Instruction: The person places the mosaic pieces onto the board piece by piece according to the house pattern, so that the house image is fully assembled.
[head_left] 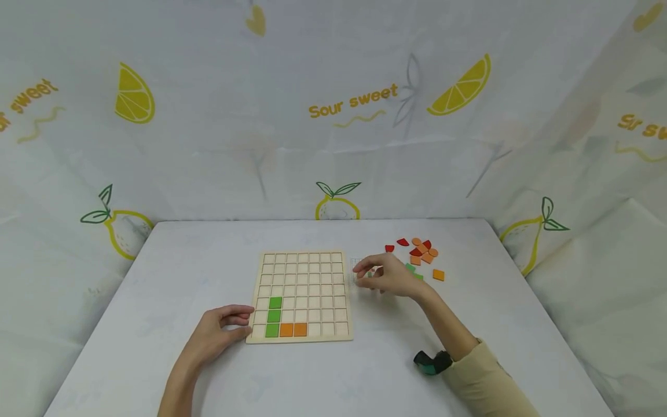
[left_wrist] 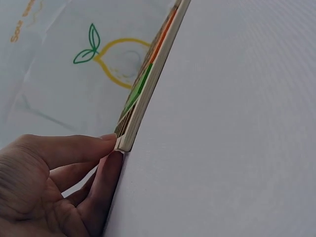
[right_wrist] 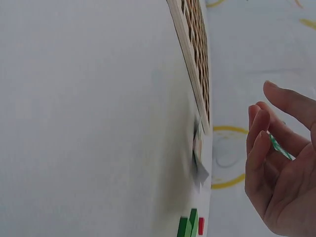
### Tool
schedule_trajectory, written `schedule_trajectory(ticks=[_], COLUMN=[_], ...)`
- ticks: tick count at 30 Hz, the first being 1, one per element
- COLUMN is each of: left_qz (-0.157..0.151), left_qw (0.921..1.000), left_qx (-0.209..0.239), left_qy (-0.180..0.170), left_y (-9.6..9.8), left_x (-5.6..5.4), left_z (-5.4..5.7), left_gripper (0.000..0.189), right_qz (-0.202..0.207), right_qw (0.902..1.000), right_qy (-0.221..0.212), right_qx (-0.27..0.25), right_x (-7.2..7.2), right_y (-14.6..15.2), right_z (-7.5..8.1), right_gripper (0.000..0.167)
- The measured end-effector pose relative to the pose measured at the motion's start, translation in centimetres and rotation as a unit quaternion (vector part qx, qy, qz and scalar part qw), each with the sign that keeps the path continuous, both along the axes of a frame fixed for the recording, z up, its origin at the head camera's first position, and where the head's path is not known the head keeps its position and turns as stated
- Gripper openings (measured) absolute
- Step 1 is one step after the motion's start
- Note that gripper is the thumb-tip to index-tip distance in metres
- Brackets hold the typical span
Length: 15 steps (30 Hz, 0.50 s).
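A light wooden grid board (head_left: 315,289) lies flat on the table. Three green squares (head_left: 274,316) fill cells in its lower left, beside two orange squares (head_left: 293,330) in the nearest row. My left hand (head_left: 221,330) holds the board's left edge near the front corner with fingertips and thumb. To the right of the board, my right hand (head_left: 391,277) hovers over a printed card (head_left: 355,267) and partly hides it. In the right wrist view its curled fingers hold a small green tile (right_wrist: 280,147) against the palm; the tile's full shape is hidden.
Behind and right of the right hand lie loose red pieces (head_left: 402,242), orange pieces (head_left: 427,258) and green pieces (head_left: 410,267). One orange square (head_left: 439,275) lies apart. A black and green strap (head_left: 432,363) is near the right forearm. Lemon-printed cloth walls surround the table.
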State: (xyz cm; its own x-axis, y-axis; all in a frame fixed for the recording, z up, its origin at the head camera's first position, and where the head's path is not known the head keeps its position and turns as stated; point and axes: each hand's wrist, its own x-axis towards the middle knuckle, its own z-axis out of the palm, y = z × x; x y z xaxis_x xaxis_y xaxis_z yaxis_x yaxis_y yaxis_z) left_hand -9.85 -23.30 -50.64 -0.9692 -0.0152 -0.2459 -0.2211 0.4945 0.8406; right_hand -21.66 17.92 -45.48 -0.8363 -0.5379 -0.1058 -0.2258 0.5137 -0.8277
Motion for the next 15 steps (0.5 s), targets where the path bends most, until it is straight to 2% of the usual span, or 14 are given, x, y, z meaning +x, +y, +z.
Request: schedule_trajectory(ticks=[3, 9, 15], left_qz=[-0.004, -0.013, -0.001], left_qw=[0.9999, 0.9982, 0.9983], left_qx=[0.011, 0.056, 0.049], left_qy=[-0.006, -0.017, -0.031], left_y=[0.0, 0.2, 0.3], left_x=[-0.5, -1.8, -2.8], left_z=[0.2, 0.8, 1.0], left_gripper=[0.047, 0.052, 0.053], right_qz=[-0.037, -0.081, -0.101], right_qw=[0.9993, 0.9954, 0.9935], right_qy=[0.001, 0.043, 0.035], right_qx=[0.006, 0.025, 0.038], right_x=[-0.5, -1.4, -2.0], right_y=[1.9, 4.8, 6.5], right_z=[-0.1, -0.4, -0.9], right_gripper=[0.033, 0.032, 0.036])
